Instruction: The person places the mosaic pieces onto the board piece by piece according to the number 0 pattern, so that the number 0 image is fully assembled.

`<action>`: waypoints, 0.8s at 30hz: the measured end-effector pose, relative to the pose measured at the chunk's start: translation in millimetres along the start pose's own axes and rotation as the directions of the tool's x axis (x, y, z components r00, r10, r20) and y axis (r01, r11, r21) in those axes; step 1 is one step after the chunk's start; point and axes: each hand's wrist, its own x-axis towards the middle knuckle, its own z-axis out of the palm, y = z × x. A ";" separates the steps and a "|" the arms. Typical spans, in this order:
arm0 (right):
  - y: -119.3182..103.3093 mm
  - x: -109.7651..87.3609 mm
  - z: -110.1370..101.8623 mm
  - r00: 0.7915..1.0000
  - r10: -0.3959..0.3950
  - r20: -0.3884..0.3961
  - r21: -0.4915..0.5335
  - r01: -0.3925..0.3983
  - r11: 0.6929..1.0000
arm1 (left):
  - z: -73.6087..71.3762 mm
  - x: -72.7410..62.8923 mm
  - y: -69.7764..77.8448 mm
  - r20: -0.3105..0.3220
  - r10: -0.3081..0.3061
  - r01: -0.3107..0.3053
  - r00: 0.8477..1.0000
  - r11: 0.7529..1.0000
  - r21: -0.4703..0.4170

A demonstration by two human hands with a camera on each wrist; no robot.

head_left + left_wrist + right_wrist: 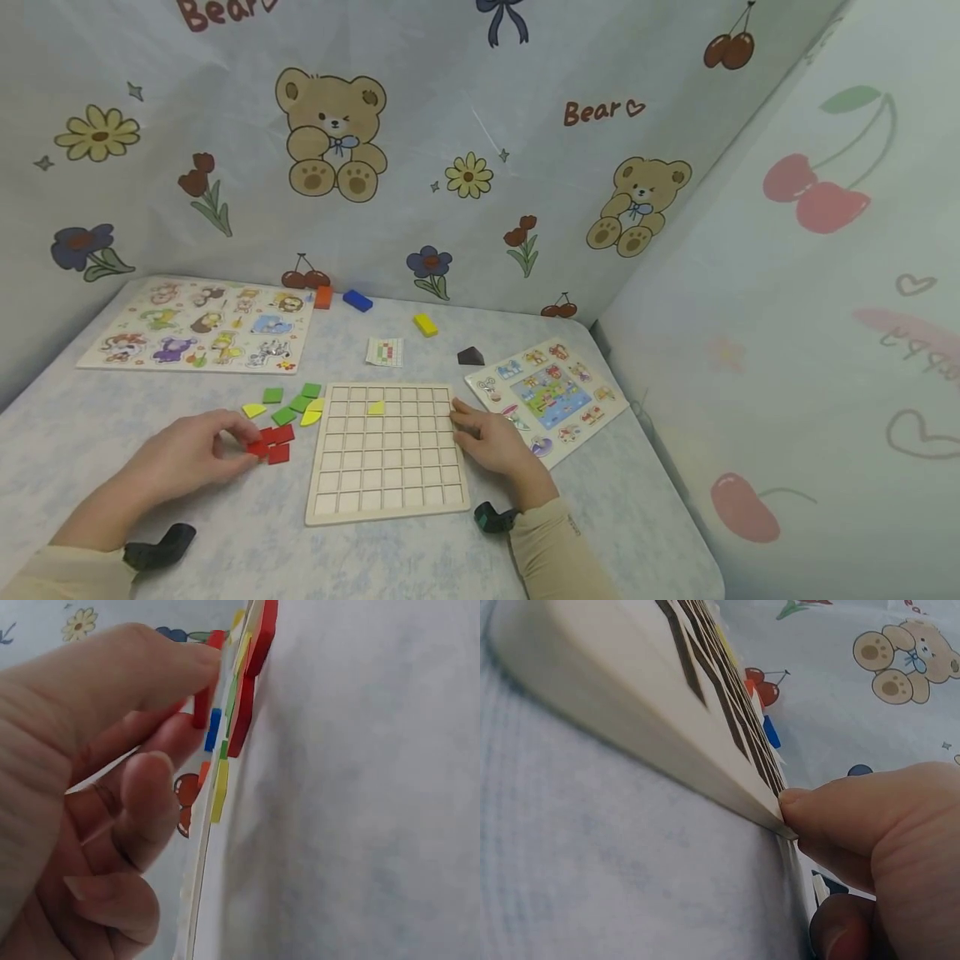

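In the head view, my left hand [183, 450] is over a small cluster of red square tiles [282, 434] left of the board. Its thumb and fingers pinch a red tile [201, 709], seen edge-on in the left wrist view. Green tiles [273, 395] and yellow quarter-round tiles [253, 410] lie just beyond. A pale wooden grid board [387, 515] lies flat in the middle, with one yellow quarter-round tile [376, 407] in an upper cell. My right hand [491, 442] touches the board's right edge with its fingertips.
An animal puzzle board [187, 367] lies at the back left, another picture puzzle [555, 404] at the right. Along the back are an orange block [323, 297], a blue block [357, 301], a yellow block [425, 325], a dark piece [471, 357] and a small pattern card [385, 352].
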 end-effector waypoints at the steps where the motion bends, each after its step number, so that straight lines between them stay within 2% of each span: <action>1: 0.0 0.1 0.1 1.000 -0.002 0.000 0.000 0.002 1.000 | 0.1 -0.1 2.0 -0.016 0.009 -0.009 1.000 1.000 0.001; 6: 0.1 0.6 0.5 1.000 0.011 0.005 0.007 -0.011 1.000 | 1.9 4.5 19.1 -0.062 0.075 -0.075 0.995 0.997 -0.002; 12: 1.3 0.5 1.7 1.000 0.014 0.014 0.013 -0.015 1.000 | 8.6 18.6 47.7 -0.029 0.094 -0.094 0.995 0.996 0.000; 20: 2.4 0.4 -0.4 1.000 0.004 0.010 0.003 -0.004 1.000 | 24.6 60.6 78.7 -0.064 0.128 -0.126 0.990 0.992 0.030; 24: 1.5 -0.1 -1.3 1.000 -0.017 0.003 0.011 0.017 1.000 | 31.8 79.4 93.5 -0.048 0.135 -0.133 0.990 0.991 0.031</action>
